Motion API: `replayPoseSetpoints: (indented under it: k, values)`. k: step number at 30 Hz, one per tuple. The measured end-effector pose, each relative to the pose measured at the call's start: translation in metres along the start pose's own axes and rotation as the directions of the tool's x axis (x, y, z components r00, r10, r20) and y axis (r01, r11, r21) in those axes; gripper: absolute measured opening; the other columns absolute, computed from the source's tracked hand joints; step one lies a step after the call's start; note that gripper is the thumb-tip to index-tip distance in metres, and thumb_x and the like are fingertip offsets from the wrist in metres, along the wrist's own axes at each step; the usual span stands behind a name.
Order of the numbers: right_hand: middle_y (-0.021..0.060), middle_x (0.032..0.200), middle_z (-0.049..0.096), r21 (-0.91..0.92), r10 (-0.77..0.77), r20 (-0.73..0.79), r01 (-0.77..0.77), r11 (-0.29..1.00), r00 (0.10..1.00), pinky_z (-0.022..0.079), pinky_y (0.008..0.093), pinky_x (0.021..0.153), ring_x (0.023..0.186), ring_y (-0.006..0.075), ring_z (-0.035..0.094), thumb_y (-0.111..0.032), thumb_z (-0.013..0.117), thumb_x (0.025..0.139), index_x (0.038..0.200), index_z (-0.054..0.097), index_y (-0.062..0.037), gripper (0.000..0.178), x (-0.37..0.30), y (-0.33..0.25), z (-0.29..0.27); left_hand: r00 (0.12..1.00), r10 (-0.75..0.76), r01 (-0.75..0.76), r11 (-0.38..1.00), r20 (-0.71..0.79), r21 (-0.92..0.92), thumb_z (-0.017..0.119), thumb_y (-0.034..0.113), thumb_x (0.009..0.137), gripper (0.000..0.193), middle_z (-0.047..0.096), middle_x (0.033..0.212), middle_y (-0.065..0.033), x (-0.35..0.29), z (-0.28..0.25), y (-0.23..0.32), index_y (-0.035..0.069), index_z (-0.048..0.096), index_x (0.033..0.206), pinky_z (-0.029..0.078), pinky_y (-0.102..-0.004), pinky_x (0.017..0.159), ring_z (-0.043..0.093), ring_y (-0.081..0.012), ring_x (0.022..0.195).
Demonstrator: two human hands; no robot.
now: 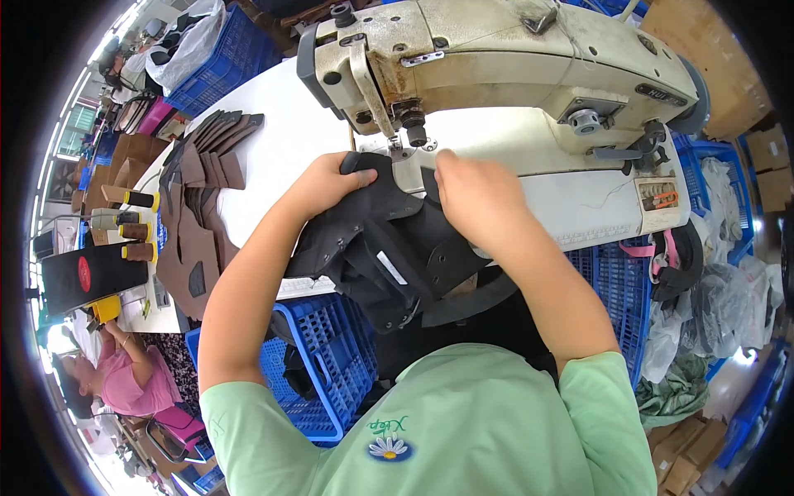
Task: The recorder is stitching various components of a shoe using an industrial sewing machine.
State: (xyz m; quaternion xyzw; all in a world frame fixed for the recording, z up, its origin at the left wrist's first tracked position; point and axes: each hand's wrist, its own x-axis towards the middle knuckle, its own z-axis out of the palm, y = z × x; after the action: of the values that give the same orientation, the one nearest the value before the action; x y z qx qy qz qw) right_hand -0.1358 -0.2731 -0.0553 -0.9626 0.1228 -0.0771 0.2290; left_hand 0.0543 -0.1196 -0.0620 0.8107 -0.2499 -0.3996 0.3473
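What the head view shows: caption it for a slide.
Both hands grip a black workpiece before a sewing machine, brown pieces piled at left.

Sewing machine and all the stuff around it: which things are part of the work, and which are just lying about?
Part of the work, it seems:
- black piece, held by left hand and right hand
- sewing machine

Apparently just lying about:
- clear plastic bags
- cardboard boxes

Can't tell: brown cut pieces, untouched.
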Motion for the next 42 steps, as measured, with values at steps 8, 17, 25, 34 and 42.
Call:
replayPoseSetpoints:
  k: [8, 17, 25, 34, 42]
  values:
    - [0.0179, 0.074, 0.065, -0.085, -0.15, -0.095, 0.142, 0.986, 0.984, 0.051, 0.0499, 0.068, 0.075, 0.0382, 0.065, -0.019, 0.057, 0.094, 0.09, 0.057, -0.0044, 0.015, 0.003, 0.018, 0.035, 0.979, 0.158, -0.061, 0.833, -0.131, 0.55, 0.072, 0.04, 0.083, 0.049, 0.071, 0.101, -0.02, 0.016, 0.007, -0.002, -0.001, 0.065, 0.109, 0.052, -0.0417, 0.084, 0.069, -0.0349, 0.094]
    - [0.0188, 0.072, 0.065, 0.036, -0.042, -0.027, 0.043, 0.998, 0.999, 0.052, 0.0497, 0.068, 0.074, 0.0391, 0.066, -0.019, 0.055, 0.095, 0.086, 0.058, -0.0036, 0.018, 0.005, 0.016, 0.037, 0.97, 0.099, 0.044, 0.825, -0.221, 0.564, 0.071, 0.043, 0.084, 0.053, 0.069, 0.103, -0.0223, 0.028, 0.016, -0.002, -0.001, 0.062, 0.113, 0.051, -0.0445, 0.086, 0.066, -0.039, 0.099]
    - [0.0168, 0.071, 0.069, -0.035, 0.137, 0.625, -0.147, 0.988, 0.768, 0.053, 0.043, 0.057, 0.058, 0.0305, 0.068, -0.012, 0.049, 0.088, 0.087, 0.069, 0.0, 0.023, 0.082, 0.025, 0.035, 0.957, 0.132, 0.056, 0.791, -0.259, 0.609, 0.069, 0.045, 0.086, 0.051, 0.069, 0.097, -0.0248, 0.032, 0.02, -0.009, -0.002, 0.061, 0.104, 0.05, -0.0466, 0.083, 0.065, -0.0416, 0.095]
    - [0.0079, 0.07, 0.068, 0.303, -0.001, 0.764, -0.357, 0.884, 0.646, 0.049, 0.0306, 0.052, 0.05, 0.0141, 0.06, -0.026, 0.052, 0.096, 0.097, 0.066, 0.0014, 0.031, 0.098, 0.04, -0.01, 0.963, 0.12, 0.071, 0.752, -0.242, 0.656, 0.066, 0.046, 0.088, 0.05, 0.07, 0.1, -0.0234, 0.031, 0.021, -0.009, 0.0, 0.062, 0.108, 0.05, -0.0466, 0.084, 0.066, -0.0409, 0.097]
    - [0.0212, 0.079, 0.068, 0.05, -0.041, 0.181, 0.033, 0.998, 0.983, 0.054, 0.0502, 0.067, 0.074, 0.0393, 0.068, -0.024, 0.054, 0.094, 0.091, 0.064, 0.0001, 0.026, 0.07, 0.027, 0.064, 0.963, 0.127, 0.098, 0.654, -0.237, 0.75, 0.066, 0.049, 0.087, 0.048, 0.07, 0.092, -0.0211, 0.03, 0.019, -0.002, 0.002, 0.066, 0.097, 0.052, -0.0455, 0.08, 0.067, -0.0381, 0.092]
